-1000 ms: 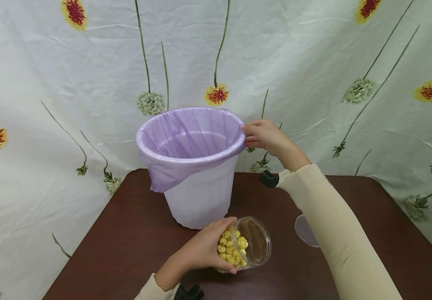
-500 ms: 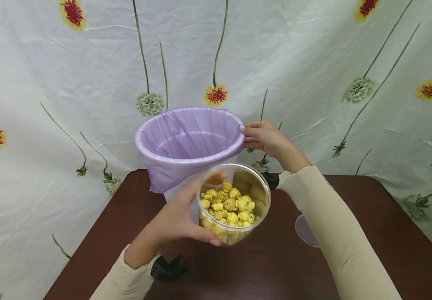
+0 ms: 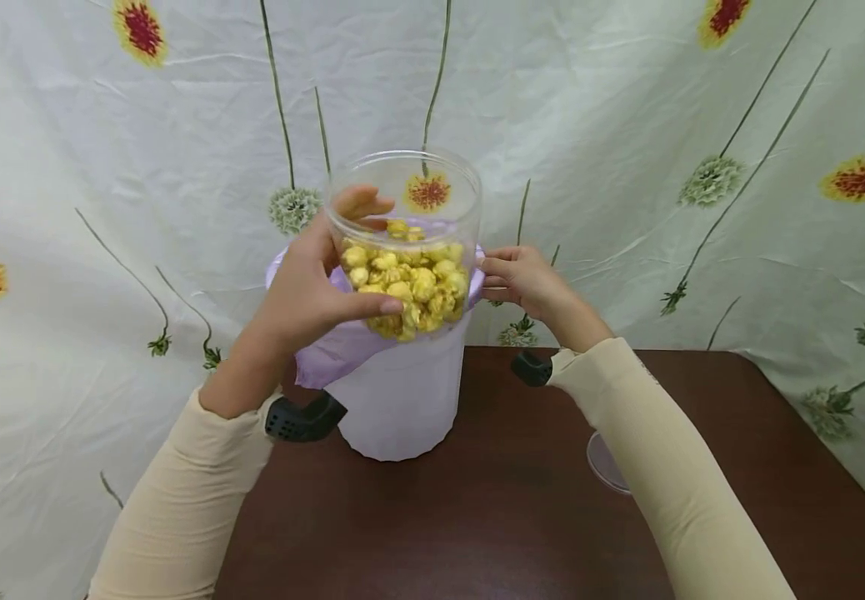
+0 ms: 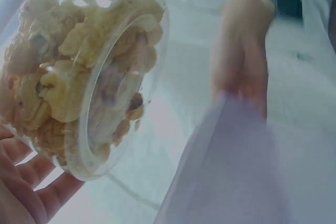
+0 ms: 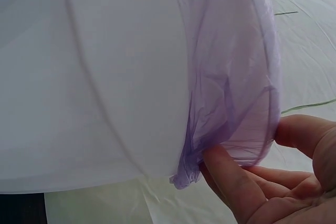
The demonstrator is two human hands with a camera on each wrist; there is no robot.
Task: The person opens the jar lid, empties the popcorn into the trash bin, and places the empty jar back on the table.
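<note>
My left hand (image 3: 305, 283) grips a clear plastic jar (image 3: 405, 250) from its left side, thumb across the front. Yellow popcorn (image 3: 421, 287) fills its lower part, and its open mouth faces up. The jar is raised in front of the bin's mouth, hiding most of it in the head view. A white bin (image 3: 402, 408) stands on the table, its rim wrapped by a purple bin liner (image 5: 231, 72). At the bin's right rim my right hand (image 3: 526, 279) pinches the lined edge; in the right wrist view the fingers (image 5: 228, 174) press on the folded-over liner.
A clear round lid (image 3: 603, 462) lies on the dark brown table (image 3: 507, 517), partly behind the right sleeve. Behind the table hangs a white cloth (image 3: 612, 167) printed with flowers.
My left hand has lifted the popcorn jar from low over the table up to the bin's mouth, turning it from tilted to upright. My right hand stays at the rim.
</note>
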